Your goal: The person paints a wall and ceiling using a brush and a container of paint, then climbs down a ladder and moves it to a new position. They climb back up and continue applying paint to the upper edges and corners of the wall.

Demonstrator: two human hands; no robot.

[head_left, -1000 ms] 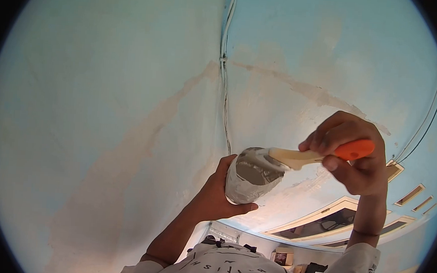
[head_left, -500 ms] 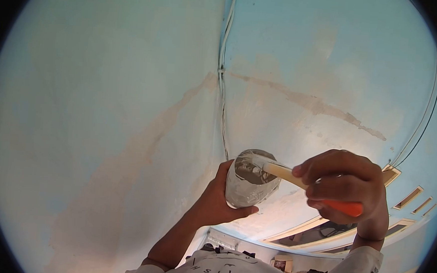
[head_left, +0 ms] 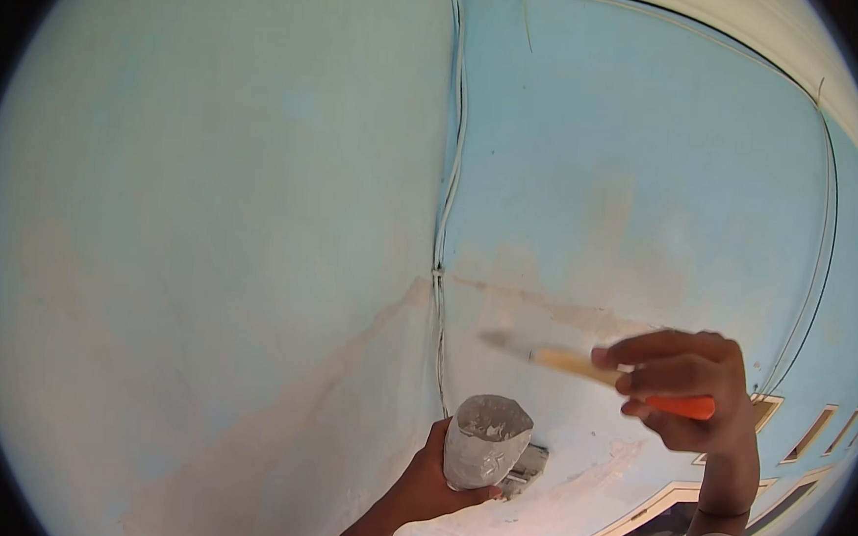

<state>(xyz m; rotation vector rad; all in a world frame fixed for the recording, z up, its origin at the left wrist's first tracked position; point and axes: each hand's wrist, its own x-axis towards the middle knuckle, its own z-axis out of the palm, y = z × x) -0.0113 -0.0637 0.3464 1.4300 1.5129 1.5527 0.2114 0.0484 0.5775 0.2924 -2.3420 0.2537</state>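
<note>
A small cup, smeared grey-white inside and out, is gripped in the left hand near the bottom middle of the view, with the fingers wrapped round its left side and base. Its open mouth is turned up and towards the camera, and pale paste is seen inside it.

A brush is held in the right hand to the right of and above the cup. The hand is closed round the handle, whose orange end shows just under the fingers and whose pale wooden part runs out to the left. The head of the brush is blurred; it is raised clear of the cup and lies close to the wall, though contact cannot be made out.

The wall is painted light blue, with a pale, patchy band across its lower part. A corner is formed with a second blue wall on the left, and thin white cables are run down that corner. Further cables are seen curving down the far right. Framed window openings are visible at the lower right, beyond the right wrist.
</note>
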